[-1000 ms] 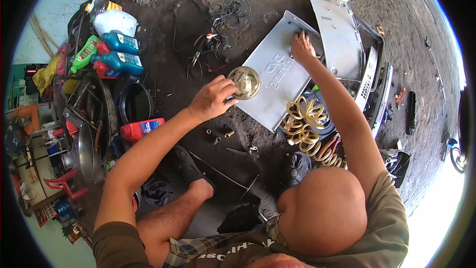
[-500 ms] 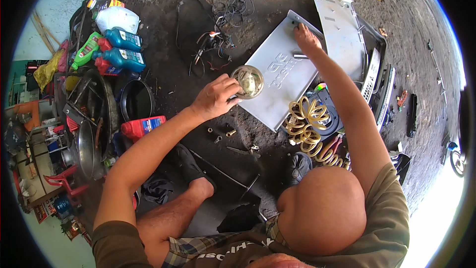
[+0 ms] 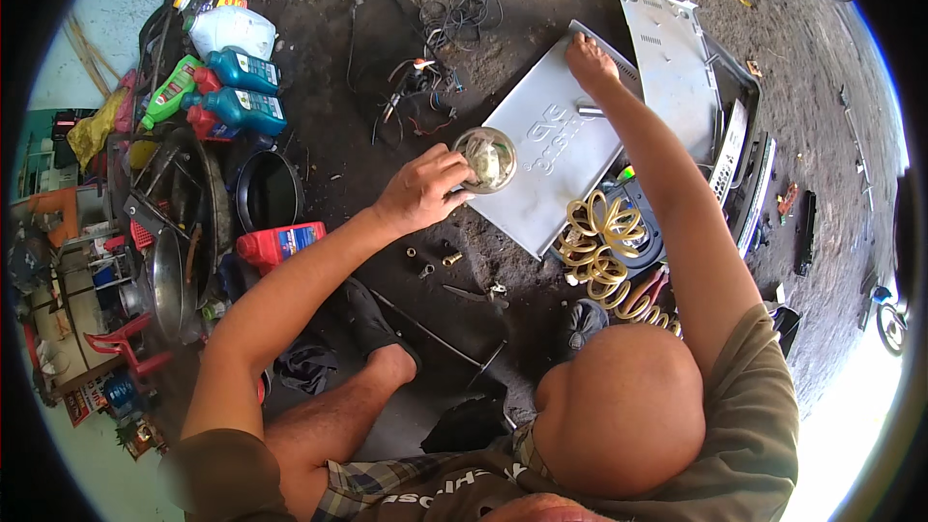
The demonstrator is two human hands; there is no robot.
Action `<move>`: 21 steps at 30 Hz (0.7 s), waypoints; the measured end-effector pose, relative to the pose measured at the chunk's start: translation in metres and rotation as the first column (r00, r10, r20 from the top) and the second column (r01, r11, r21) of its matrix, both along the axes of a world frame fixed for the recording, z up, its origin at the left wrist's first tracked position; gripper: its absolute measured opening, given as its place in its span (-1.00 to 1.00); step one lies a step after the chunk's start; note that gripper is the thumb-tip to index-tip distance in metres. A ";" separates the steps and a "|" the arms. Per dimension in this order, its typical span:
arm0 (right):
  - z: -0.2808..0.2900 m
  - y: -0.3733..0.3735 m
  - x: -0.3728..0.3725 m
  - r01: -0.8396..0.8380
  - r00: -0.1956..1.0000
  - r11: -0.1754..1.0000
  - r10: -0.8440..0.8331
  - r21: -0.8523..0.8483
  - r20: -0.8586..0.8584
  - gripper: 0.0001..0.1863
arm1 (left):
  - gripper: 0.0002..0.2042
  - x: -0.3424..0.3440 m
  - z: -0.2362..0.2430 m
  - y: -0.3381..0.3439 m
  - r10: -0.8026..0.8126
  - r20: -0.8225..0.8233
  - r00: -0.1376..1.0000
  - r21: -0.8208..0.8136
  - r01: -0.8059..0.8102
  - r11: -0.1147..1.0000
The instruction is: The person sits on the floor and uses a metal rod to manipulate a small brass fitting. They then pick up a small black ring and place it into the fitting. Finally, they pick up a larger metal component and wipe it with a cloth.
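Observation:
My left hand [image 3: 425, 189] is closed on the rim of a round, shiny metal dish [image 3: 488, 160], pinching its near left side. Something pale and crumpled-looking shows inside the dish; I cannot make out what it is. The dish appears above the left edge of a silver sheet-metal panel [image 3: 527, 174] with raised lettering. At the panel's far corner, my right hand [image 3: 592, 63] has its fingers curled at the edge, closed on it. A short metal tube [image 3: 591, 111] shows on the panel beside my right forearm.
Coiled yellow hose [image 3: 604, 232] lies at the panel's near right corner. Another metal panel [image 3: 667, 58] is beyond my right arm. Tangled wires [image 3: 416, 87] are on the far ground, small brass fittings [image 3: 451, 259] nearer. Bottles [image 3: 242, 92] and a black pan [image 3: 269, 191] stand left.
My right hand has shifted slightly farther and left, toward the panel's far corner. My left hand still holds the dish in nearly the same place.

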State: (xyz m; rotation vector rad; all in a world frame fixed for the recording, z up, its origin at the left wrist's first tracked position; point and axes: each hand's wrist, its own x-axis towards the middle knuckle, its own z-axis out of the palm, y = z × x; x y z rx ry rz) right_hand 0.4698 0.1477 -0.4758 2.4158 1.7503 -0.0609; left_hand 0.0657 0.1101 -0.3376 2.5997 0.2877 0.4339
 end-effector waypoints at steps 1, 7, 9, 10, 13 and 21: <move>0.003 0.001 -0.001 -0.034 0.999 0.999 0.034 -0.015 0.008 -0.65 | -0.67 -0.001 0.000 0.000 -0.004 -0.010 1.000 0.005 0.004 1.000; 0.009 0.002 0.004 -0.071 0.996 0.997 0.072 0.023 -0.045 -0.70 | -0.66 -0.001 0.001 0.000 -0.008 -0.007 1.000 0.014 0.008 1.000; 0.005 0.000 0.003 0.040 0.986 0.992 -0.019 0.119 -0.167 -0.73 | -0.66 0.000 0.001 0.000 -0.003 0.004 1.000 0.009 0.003 1.000; 0.004 -0.001 0.009 -0.029 0.993 0.993 0.042 0.116 -0.112 -0.74 | -0.66 0.001 0.002 0.000 -0.005 0.010 1.000 0.006 0.005 1.000; -0.003 -0.004 0.019 -0.158 0.987 0.982 0.159 0.108 -0.002 -0.77 | -0.66 0.003 0.001 0.000 -0.008 0.014 1.000 0.005 0.008 1.000; -0.020 -0.013 0.027 -0.230 0.966 0.930 0.253 0.286 -0.044 -0.77 | -0.68 0.001 -0.001 0.001 -0.014 -0.012 1.000 0.013 0.014 1.000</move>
